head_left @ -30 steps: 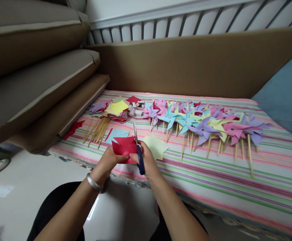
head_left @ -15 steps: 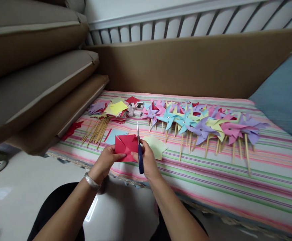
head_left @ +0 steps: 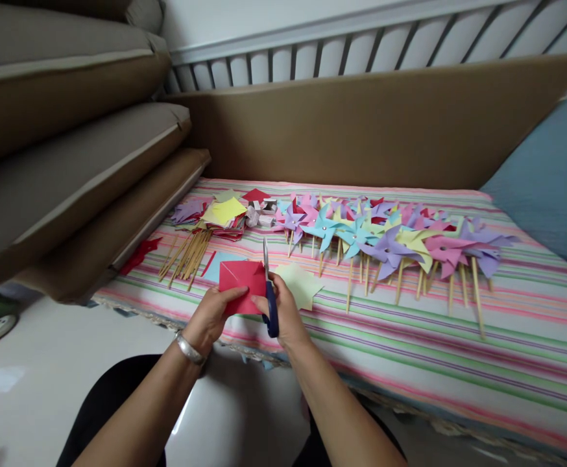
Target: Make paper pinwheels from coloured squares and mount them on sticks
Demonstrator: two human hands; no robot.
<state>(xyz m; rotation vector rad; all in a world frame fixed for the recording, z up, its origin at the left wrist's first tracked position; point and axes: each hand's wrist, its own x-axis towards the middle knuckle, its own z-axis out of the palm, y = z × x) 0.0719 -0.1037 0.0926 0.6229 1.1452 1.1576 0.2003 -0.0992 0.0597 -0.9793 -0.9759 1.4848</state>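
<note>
Red paper [head_left: 229, 275]: one square sheet, held up between both hands over the near part of the striped cloth [head_left: 410, 363].
Left hand [head_left: 210, 314]: closed on the sheet's lower left, thumb laid across toward its middle.
Right hand [head_left: 283, 305]: thumb on the sheet's lower right, palm and fingers gripping dark-blue-handled scissors [head_left: 271, 311], blades pointing away beside the right edge.
Change: a second ago the upper points stood splayed with a notch between; now the outline is nearly square and the left thumb reaches further in. By judgement, the sheet is being flattened and adjusted rather than cut.
Upper-left corner line: slit or crease, too fine to tell.
Nearby: pale blue sheet [head_left: 213, 267], pale green sheet [head_left: 300, 285], wooden sticks [head_left: 193, 256], massed pinwheels [head_left: 390, 251].
</note>
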